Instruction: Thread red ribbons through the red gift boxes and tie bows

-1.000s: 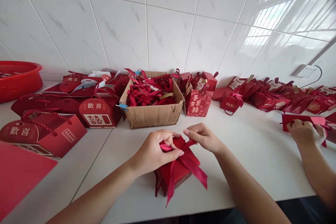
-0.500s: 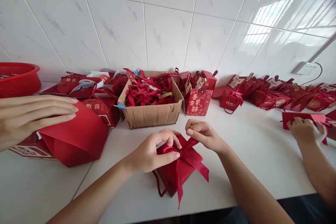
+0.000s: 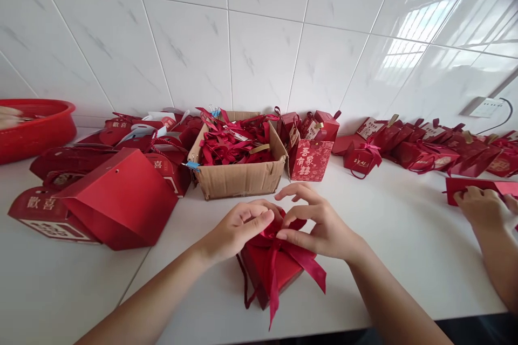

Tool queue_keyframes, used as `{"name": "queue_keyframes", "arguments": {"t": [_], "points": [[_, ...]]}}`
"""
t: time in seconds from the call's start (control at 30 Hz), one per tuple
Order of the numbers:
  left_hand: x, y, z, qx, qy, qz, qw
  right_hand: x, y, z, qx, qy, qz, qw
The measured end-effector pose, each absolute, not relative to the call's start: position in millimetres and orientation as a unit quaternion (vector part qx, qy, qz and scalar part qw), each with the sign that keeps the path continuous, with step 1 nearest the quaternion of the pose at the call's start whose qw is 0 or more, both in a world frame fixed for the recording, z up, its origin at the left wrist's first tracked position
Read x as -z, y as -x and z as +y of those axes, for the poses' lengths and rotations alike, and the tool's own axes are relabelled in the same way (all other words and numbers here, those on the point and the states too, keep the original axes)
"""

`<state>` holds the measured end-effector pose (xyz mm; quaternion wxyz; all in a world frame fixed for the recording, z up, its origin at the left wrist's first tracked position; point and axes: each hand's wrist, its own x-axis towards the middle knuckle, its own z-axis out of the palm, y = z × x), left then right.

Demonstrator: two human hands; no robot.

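Observation:
A small red gift box (image 3: 256, 275) stands on the white table in front of me, a dark red cord handle hanging at its left side. On top of it is a shiny red ribbon bow (image 3: 305, 260) with two loose tails draping down. My left hand (image 3: 243, 226) is closed on the bow's left side, thumb pressed against bent fingers. From the right, my right hand (image 3: 319, 226) pinches the ribbon near the knot with thumb and index finger, its other fingers raised. The knot is partly covered by my fingers.
Behind the gift box stands a cardboard box (image 3: 243, 180) full of red ribbons. Large red boxes (image 3: 121, 199) sit at left, near a red basin (image 3: 44, 132) with a blurred hand over it. Several finished boxes (image 3: 424, 153) line the wall; another person's hand (image 3: 485, 207) works at right.
My right hand has moved left and down onto the ribbon by the knot. The other person's hand at left has left the large red box and is now over the basin.

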<state>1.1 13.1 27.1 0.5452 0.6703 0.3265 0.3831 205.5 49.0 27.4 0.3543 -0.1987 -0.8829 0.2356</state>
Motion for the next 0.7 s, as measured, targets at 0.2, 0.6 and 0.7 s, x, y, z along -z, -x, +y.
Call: {"name": "queue_keyframes", "arguments": {"t": [0.2,0.6,0.7], "points": [[-29.3,-2.4,10.1,-0.357,-0.685,0.346,0.533,-31.6,-198.6,42.5,-0.195,0.182,-0.901,0.341],[-27.3,0.8,14.3,-0.351,-0.715,0.39,0.462,-32.5,-196.0,42.3,-0.181,0.174,-0.912,0.324],[-26.7,1.8,14.9,-0.347,-0.72,0.408,0.441,-31.9,-195.3,42.0,-0.173,0.166,-0.913,0.329]]}}
